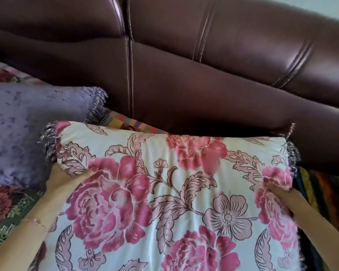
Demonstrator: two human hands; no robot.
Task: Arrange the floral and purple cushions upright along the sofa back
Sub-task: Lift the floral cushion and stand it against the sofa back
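Observation:
A cream cushion with big pink flowers and fringed edges fills the lower middle of the head view. My left hand grips its left edge near the top corner. My right hand grips its right edge, fingers pressed into the fabric. The cushion's far edge lies close in front of the brown leather sofa back. A purple cushion with a fringed corner lies flat on the seat to the left, just beside the floral one.
A patterned, multicoloured throw covers the sofa seat; it shows at the left, between the cushions and at the right. The sofa back has a vertical seam above the floral cushion's left part.

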